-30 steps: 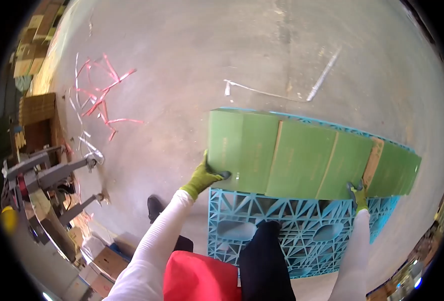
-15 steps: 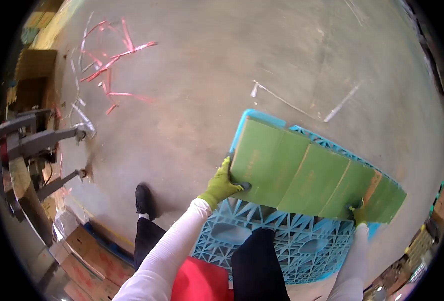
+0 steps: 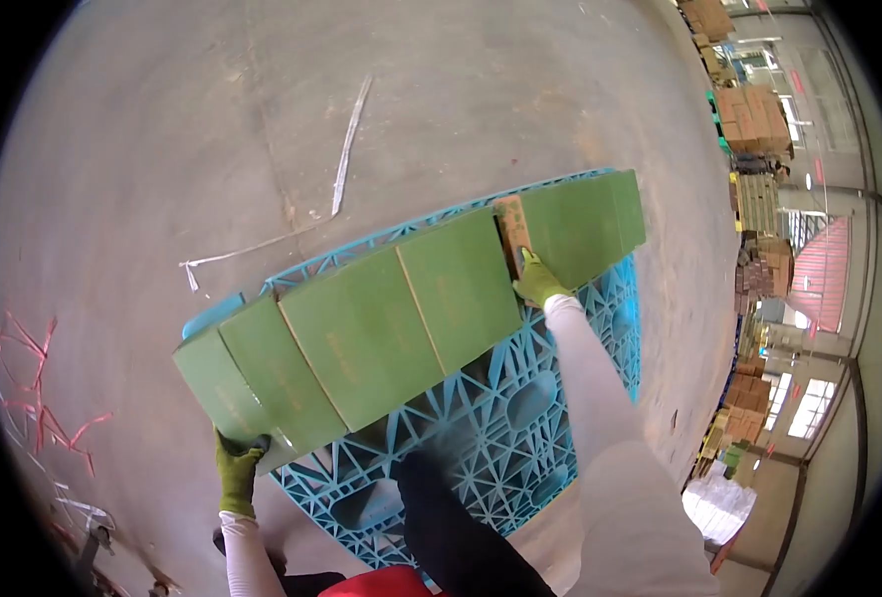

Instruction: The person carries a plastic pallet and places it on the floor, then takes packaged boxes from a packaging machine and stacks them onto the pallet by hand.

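Left hand point(image 3: 238, 468): wrapped round the near corner of the left-end carton point(image 3: 296, 383), thumb over the top; finger ends hidden. Right hand point(image 3: 540, 281): bent at the near edge of a slot beside a brown strip point(image 3: 511, 221); fingertips obscured, so cannot tell how firmly it holds. Green cartons point(image 3: 361, 323) lie side by side along the far part of the blue pallet point(image 3: 481, 423). Progress, as judged: one row is laid; the slot remains unclosed, and pallet lattice shows on the near side. Beyond: white strap point(image 3: 347, 149) on the floor.
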Motion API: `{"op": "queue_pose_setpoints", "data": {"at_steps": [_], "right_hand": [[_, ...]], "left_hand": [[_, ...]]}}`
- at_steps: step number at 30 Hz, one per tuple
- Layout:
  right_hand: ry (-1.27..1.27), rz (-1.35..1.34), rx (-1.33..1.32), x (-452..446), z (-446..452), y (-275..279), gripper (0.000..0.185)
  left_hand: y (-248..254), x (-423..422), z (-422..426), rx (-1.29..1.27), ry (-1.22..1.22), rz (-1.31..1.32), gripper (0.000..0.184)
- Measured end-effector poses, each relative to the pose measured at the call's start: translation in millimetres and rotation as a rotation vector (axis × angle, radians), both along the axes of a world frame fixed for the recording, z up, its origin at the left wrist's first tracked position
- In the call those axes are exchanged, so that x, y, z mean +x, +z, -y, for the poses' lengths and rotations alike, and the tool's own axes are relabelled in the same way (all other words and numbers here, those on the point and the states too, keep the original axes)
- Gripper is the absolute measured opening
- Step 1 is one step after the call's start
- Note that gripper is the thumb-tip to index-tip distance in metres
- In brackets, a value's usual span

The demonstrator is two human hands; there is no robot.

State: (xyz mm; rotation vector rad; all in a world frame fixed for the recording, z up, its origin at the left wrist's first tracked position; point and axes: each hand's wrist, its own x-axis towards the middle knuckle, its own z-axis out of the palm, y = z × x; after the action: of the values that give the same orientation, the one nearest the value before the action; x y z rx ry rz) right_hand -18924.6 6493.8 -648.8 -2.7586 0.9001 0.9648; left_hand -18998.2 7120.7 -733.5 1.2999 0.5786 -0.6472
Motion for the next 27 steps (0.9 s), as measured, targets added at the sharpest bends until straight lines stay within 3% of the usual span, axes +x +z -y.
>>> {"op": "queue_pose_setpoints", "data": {"at_steps": [1, 2, 4, 14, 16, 18, 19, 20, 21, 23, 24, 27], "right_hand": [[-0.193, 0.065, 0.088, 0, -2, -7, 0.076], [-0.117, 0.082, -0.037, -4, 1, -24, 0.074], [-0.242, 0.069, -0.036, 9, -21, -8, 0.075], [-0.293, 0.161, -0.080, 11, -22, -32, 0.075], [-0.235, 0.223, -0.146, 11, -34, -22, 0.071], [-0.093, 0.239, -0.189, 2, -11, -35, 0.065], [-0.013, 0.453, -0.180, 0, -11, -36, 0.047], [-0.052, 0.197, -0.179, -3, -13, -28, 0.053], [-0.159, 0.205, -0.161, 1, -19, -25, 0.042], [-0.008, 0.325, -0.330, -13, 1, -51, 0.045], [-0.078, 0.264, -0.304, -11, -15, -34, 0.054], [0.024, 0.491, -0.439, -37, -67, -15, 0.068]], "left_hand": [[5, 3, 2, 0.028, -0.009, -0.009, 0.095], [5, 3, 3, 0.007, -0.004, 0.000, 0.095], [6, 5, 2, -0.037, 0.008, 0.020, 0.094], [10, 7, 5, -0.027, -0.014, -0.013, 0.086], [18, 10, 15, -0.026, -0.015, 0.029, 0.088], [18, 13, 24, -0.055, -0.039, 0.045, 0.079], [20, 14, 23, -0.025, -0.073, 0.002, 0.074], [20, 13, 17, 0.135, -0.222, -0.004, 0.067], [12, 6, 20, 0.187, -0.193, 0.084, 0.067], [20, 10, 22, 0.283, -0.186, 0.133, 0.093], [17, 10, 25, 0.336, -0.155, 0.213, 0.102], [30, 18, 24, 0.505, -0.317, 0.049, 0.118]]}}
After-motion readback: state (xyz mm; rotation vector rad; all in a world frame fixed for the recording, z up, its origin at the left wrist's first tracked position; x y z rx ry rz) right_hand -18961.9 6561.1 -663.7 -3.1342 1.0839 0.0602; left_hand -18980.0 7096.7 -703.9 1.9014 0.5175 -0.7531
